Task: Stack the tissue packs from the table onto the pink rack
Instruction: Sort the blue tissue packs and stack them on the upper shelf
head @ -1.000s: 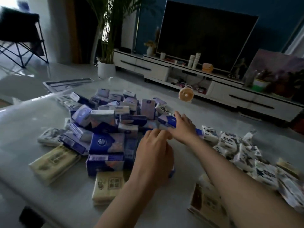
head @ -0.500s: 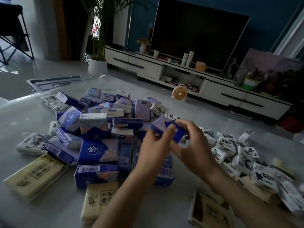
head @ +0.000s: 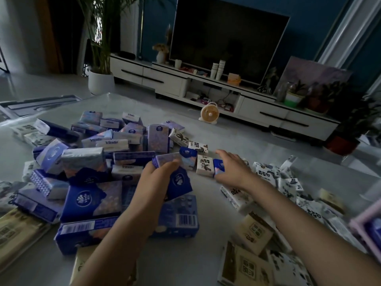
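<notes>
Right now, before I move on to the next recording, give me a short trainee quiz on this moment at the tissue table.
1. Which hand grips a dark blue tissue pack?
2. True or false: the pink rack shows at the right edge of the view.
3. The right hand reaches to: A) a small blue pack; B) the fan; C) the plant pot.
Key: 1 the left hand; 2 true; 3 A.
</notes>
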